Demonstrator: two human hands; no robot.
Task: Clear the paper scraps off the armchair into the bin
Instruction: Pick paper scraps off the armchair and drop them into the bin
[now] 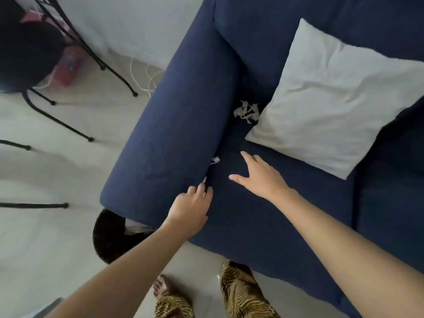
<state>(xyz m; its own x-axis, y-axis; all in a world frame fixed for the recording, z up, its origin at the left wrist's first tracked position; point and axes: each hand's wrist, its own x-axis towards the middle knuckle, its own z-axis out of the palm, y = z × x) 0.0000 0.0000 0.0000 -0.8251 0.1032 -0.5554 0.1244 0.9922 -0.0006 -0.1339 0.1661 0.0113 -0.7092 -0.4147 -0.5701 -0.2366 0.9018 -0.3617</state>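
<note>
A dark blue armchair (263, 214) fills the right of the head view. A pile of white paper scraps (246, 111) lies at the seat's back, between the armrest (179, 125) and a pillow. One small scrap (215, 160) sits in the crease by the armrest, and a thin scrap (205, 180) sticks up just above my left hand's fingertips. My left hand (191, 207) rests at that crease, fingers bent toward the thin scrap. My right hand (257, 175) hovers flat over the seat, fingers spread, holding nothing. A dark round bin (107, 237) stands on the floor under the armrest's front end.
A light grey pillow (332, 99) leans on the seat's right and back. Black metal chair legs (68, 125) stand on the pale floor at left, with a white cable (146, 81) behind the armrest. My feet and patterned trousers (238, 292) are in front of the armchair.
</note>
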